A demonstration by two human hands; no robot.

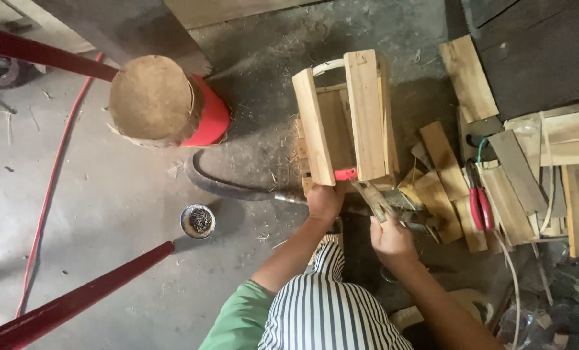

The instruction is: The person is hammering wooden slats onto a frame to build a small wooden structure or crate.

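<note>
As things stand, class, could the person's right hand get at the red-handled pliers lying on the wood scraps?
Probably yes: the right hand already holds a tool, but the red-handled pliers lie uncovered on the wood scraps just beside it, nothing between.

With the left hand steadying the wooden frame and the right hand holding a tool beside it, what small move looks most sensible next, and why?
Probably bring the tool in the right hand up to the near end of the wooden frame. The left hand already grips the frame's near edge, bracing it upright on the floor, and the tool's head sits just beside the right slat. What kind of tool it is I cannot tell.
</note>
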